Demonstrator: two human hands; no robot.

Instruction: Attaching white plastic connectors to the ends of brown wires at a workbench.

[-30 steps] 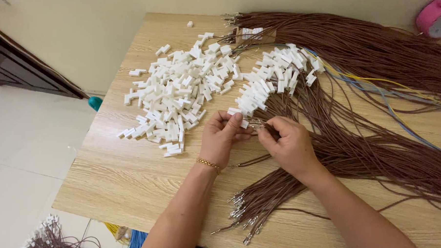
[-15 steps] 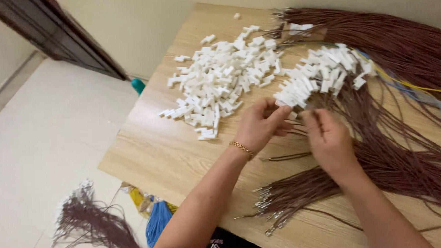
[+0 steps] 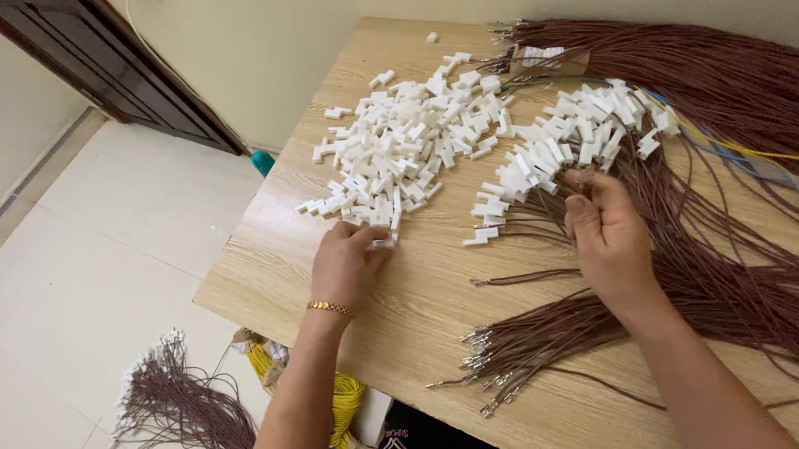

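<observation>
Reaching into the loose white plugs (image 3: 397,149), the left hand (image 3: 346,263) pinches 1 at the heap's near edge. Right hand (image 3: 605,235) grips a brown wire (image 3: 543,275). Fitted wires (image 3: 574,139) lie beyond; a bare bundle (image 3: 545,343) remains, so work looks partway.

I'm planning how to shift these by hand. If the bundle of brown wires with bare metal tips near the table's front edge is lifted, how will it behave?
The brown wires would probably droop and splay: they are thin strands lying loose and curved. They look light, since each is slim. Their metal tips fan apart unevenly, so they may snag on neighbouring strands or on the right hand nearby.
</observation>
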